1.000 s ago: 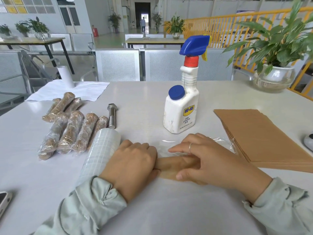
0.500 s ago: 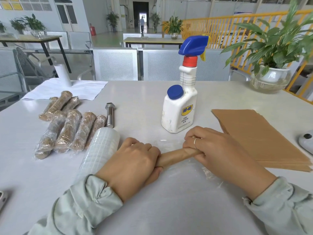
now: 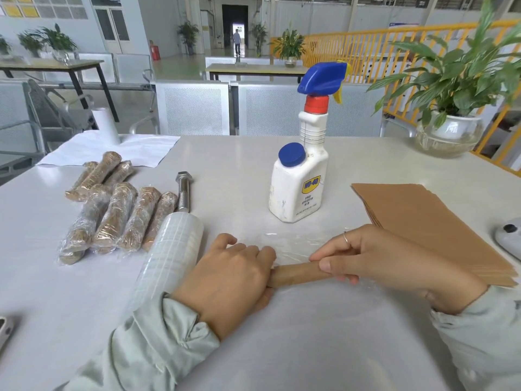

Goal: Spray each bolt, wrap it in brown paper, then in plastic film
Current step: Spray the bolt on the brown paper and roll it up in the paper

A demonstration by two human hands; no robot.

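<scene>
A bolt wrapped in brown paper (image 3: 296,273) lies across a sheet of clear plastic film (image 3: 284,251) at the table's front middle. My left hand (image 3: 231,275) grips its left end, and my right hand (image 3: 375,255) curls round its right end, thumb on top. The roll of plastic film (image 3: 169,252) lies just left of my left hand. One bare steel bolt (image 3: 183,190) lies behind the roll. Several finished wrapped bolts (image 3: 112,210) lie in a group at the left. The white spray bottle (image 3: 301,170) with its blue trigger stands behind my hands.
A stack of brown paper sheets (image 3: 423,218) lies at the right, partly under my right wrist. A potted plant (image 3: 451,131) stands at the back right. White paper and a white roll (image 3: 105,128) sit at the back left. A grey device (image 3: 507,238) is at the right edge.
The flat paper parcel became a tight roll. My right hand went from lying flat on it to curling round its right end, and the roll came nearer over the film.
</scene>
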